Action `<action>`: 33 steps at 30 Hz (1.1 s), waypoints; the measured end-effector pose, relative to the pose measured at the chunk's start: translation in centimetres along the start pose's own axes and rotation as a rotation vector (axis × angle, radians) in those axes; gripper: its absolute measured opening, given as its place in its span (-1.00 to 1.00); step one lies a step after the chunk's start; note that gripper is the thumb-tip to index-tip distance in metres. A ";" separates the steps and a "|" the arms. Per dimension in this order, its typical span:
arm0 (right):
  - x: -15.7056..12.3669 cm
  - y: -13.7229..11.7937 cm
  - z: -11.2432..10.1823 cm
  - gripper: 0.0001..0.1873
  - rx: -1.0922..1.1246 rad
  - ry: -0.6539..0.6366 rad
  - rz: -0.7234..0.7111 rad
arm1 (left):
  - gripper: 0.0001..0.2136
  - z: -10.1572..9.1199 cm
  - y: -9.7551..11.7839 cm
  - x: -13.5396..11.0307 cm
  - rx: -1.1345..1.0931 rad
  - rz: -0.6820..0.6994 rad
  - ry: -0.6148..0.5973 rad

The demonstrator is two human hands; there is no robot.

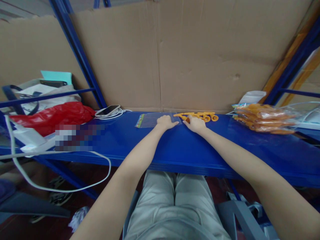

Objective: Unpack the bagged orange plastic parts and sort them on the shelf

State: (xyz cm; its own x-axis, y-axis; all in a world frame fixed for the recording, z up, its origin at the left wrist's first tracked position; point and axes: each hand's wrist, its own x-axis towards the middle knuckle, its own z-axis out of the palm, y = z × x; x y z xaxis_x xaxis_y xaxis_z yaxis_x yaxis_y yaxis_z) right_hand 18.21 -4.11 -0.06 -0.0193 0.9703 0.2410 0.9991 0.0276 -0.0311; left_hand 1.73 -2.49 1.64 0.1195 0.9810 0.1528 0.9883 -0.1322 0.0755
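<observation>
"Left hand?"
"On my feed, left hand (166,122) lies over the flat clear bag (149,120) on the blue shelf (175,146); can't tell if it's pinching."

"Right?"
"Right hand (197,124) is at the orange horns (214,117), right of the bag. Grasp hidden, I can't tell."

"Rest?"
"Bagged orange stack (265,116) further right; phone (110,110) off left, by coiled cable (121,114)."
</observation>
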 end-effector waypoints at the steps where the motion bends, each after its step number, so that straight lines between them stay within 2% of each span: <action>1: 0.0 0.0 0.0 -0.45 0.000 -0.005 0.001 | -0.34 0.0 0.2 -0.1 0.011 -0.003 -0.003; 5: 0.2 -0.1 0.0 -0.45 0.010 0.002 0.012 | -0.32 -0.2 1.0 -0.7 0.040 -0.028 -0.021; 9: 0.4 -0.1 -0.1 -0.47 0.027 0.002 0.037 | -0.41 -0.6 1.5 -0.9 0.038 -0.046 -0.033; 14: 0.1 0.3 -1.4 -0.48 0.043 -0.047 0.047 | -0.48 -0.8 1.5 -0.9 0.039 -0.054 -0.071; 21: 0.3 2.0 -4.1 -0.57 0.134 0.101 0.122 | -0.60 -0.4 0.2 -0.2 0.049 0.043 -0.055; 24: 1.1 3.3 -4.2 -0.62 0.289 0.260 0.107 | -0.68 -0.1 -0.3 0.3 0.016 0.081 -0.056; 28: 2.0 4.1 -3.1 -0.72 0.666 0.450 -0.034 | -0.80 0.2 -0.8 0.8 -0.050 0.162 -0.041; 31: 2.1 3.7 -2.1 -0.74 0.861 0.427 -0.125 | -0.83 0.4 -0.8 0.9 -0.091 0.201 -0.008; 33: 1.9 3.3 -1.6 -0.75 0.891 0.363 -0.172 | -0.81 0.5 -0.7 0.8 -0.111 0.223 -0.005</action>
State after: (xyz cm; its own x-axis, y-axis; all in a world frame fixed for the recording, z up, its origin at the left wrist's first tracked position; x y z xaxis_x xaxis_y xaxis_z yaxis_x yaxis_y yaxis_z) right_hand 21.48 -2.54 1.85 -0.0002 0.8073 0.5902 0.5869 0.4779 -0.6535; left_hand 1.15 -1.53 1.25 0.3344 0.9265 0.1726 0.9211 -0.3600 0.1480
